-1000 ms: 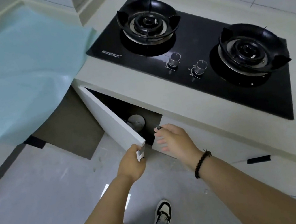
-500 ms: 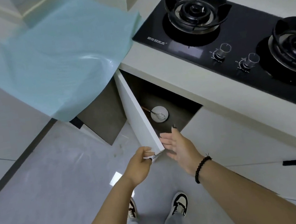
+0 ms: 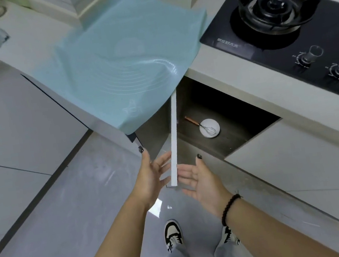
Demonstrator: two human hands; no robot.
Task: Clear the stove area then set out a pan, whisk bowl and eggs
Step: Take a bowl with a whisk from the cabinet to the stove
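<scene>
Below the black glass gas stove (image 3: 294, 28), the white cabinet door (image 3: 173, 141) stands swung wide, seen edge-on. Both hands flank its lower edge: the left hand (image 3: 152, 179) and right hand (image 3: 200, 181) have fingers spread and relaxed, holding nothing. Inside, on the dark cabinet shelf (image 3: 227, 141), sits a small white whisk bowl (image 3: 209, 128) with a wire whisk (image 3: 202, 126) lying across it. A pale blue silicone mat (image 3: 124, 64) overhangs the desk (image 3: 217, 72).

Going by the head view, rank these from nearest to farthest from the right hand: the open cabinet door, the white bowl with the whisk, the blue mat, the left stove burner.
From the right hand:
1. Cabinet door: its edge is right beside the fingers, between both hands.
2. White bowl with the whisk, inside the cabinet, just beyond.
3. Blue mat, draped over the counter edge, up and left.
4. Stove burner, on the counter, far upper right.
</scene>
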